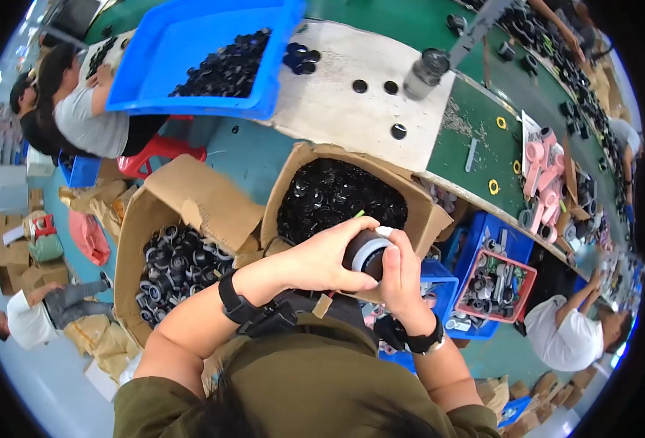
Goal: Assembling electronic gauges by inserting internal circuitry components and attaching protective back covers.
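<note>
Between both hands, in front of my body, is a round black part with a pale grey ring (371, 252). My left hand (324, 257) grips it from the left, thumb along its near side and fingers over its far side. From the right, my right hand (401, 271) closes on it with thumb and fingers. A small bit of green shows by the left fingertips. Just beyond the hands stands an open cardboard box of glossy black pieces (423, 196). To the left, another cardboard box (134, 241) holds many similar round black parts with grey rings (180, 266).
A blue bin (143, 55) of black pieces rests at the table's far left. Black discs (360, 86) and a clear jar (426, 73) sit on a pale board (330, 95). Pink parts (545, 179) lie right, above a red basket (489, 315). Other people work on both sides.
</note>
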Tool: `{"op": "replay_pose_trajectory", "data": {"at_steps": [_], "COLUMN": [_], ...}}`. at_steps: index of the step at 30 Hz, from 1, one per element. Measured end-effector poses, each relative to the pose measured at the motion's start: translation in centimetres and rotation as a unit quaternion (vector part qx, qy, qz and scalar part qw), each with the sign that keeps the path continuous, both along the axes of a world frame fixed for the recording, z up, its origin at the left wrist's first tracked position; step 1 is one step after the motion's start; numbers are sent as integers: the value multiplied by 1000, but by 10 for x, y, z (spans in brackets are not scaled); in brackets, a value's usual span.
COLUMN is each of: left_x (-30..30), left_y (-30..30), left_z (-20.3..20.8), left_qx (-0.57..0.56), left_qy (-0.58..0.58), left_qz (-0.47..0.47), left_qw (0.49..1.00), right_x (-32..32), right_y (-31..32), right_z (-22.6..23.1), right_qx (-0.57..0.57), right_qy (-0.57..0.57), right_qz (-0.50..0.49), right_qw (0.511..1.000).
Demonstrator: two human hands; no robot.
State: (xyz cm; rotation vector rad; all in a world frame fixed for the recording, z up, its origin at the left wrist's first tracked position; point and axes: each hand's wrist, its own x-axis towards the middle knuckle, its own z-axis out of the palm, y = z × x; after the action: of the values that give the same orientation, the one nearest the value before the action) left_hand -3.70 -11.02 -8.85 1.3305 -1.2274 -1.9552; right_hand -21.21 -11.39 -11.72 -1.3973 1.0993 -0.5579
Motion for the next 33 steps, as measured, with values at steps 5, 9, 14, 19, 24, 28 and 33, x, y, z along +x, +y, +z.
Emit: {"op": "replay_pose_trajectory", "data": {"at_steps": [5,9,14,19,24,28,33], "left_x": [-9,28,40,66,53,34,37], "left_y": [-66,-192,-350,-418,-300,-124,10], "left_z": [-57,-85,-150,-174,-173,-129,-119], "left_qx": [143,52,53,-118,-131,53,275], "left_qy": [220,182,86,-115,38,32,-2], "left_qz": [285,378,469,315,346,261,355], "left_qw": [922,906,877,935,928,963,893], "right_x": [-23,-64,-81,-86,-72,-56,-46], "right_y": [-42,-43,-12,11,9,-12,-77], "right_z": [-41,-93,-153,-204,-256,-307,-398], "right_qx": [156,135,207,193,194,298,101], "right_qy": [-185,-95,-37,64,171,93,286], "right_qz": [-188,-238,-207,-162,-111,-203,-265], "right_qw": [952,957,955,965,960,928,915]}}
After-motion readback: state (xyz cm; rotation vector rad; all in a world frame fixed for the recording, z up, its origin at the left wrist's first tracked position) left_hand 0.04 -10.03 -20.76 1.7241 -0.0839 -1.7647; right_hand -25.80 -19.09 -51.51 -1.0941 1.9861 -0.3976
